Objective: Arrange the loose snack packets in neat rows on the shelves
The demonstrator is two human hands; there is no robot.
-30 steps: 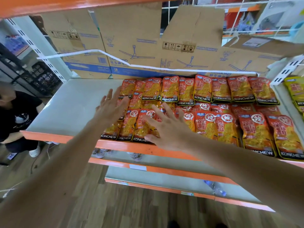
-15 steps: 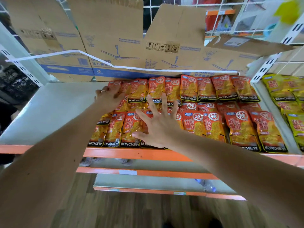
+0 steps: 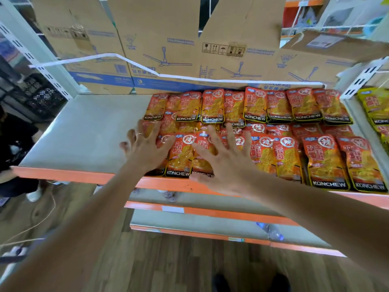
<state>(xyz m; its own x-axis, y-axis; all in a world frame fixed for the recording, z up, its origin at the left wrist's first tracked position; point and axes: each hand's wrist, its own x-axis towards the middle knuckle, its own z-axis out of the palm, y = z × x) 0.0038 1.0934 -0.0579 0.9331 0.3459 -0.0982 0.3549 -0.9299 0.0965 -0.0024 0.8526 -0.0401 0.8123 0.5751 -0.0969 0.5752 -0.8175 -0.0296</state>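
Orange KONCHEW snack packets [image 3: 261, 131] lie in overlapping rows on the right two thirds of a grey shelf [image 3: 84, 135] with an orange front lip. My left hand [image 3: 145, 148], wearing a ring, lies flat with spread fingers on the leftmost packets of the front rows. My right hand [image 3: 223, 163] is spread flat over the front-row packets [image 3: 181, 159] just right of it, palm near the shelf's front edge. Neither hand grips a packet.
Flattened cardboard boxes [image 3: 168, 45] line the back of the shelf. Yellow packets [image 3: 376, 106] fill the neighbouring bay on the right. Lower shelves [image 3: 210, 226] hold a plastic bottle [image 3: 273, 232]. A person [image 3: 12, 148] crouches at the left on the wooden floor.
My left hand has slid from the back-left packets toward the front row. My right hand has pulled back a little toward the shelf's front edge. The view has shifted closer.
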